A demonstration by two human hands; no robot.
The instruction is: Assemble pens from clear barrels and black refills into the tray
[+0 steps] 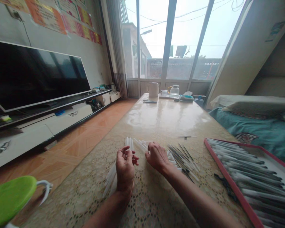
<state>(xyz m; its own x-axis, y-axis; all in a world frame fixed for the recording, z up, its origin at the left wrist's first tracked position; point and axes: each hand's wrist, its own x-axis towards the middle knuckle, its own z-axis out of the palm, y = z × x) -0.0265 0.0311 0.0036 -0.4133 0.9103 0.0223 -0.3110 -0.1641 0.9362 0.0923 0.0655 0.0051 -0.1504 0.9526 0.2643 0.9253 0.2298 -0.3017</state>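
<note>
My left hand is raised a little above the table, palm toward me, fingers curled and pinched; what they hold is too small to make out. My right hand rests knuckles up on a pile of white plastic tubes, fingers bent down into them. More white tubes lie under and left of my left wrist. A fan of thin dark refills lies just right of my right hand.
A red-rimmed tray of assembled pens sits at the right. A black cord lies beside it. A white kettle, glass jug and small items stand at the table's far end. TV left, bed right, green stool lower left.
</note>
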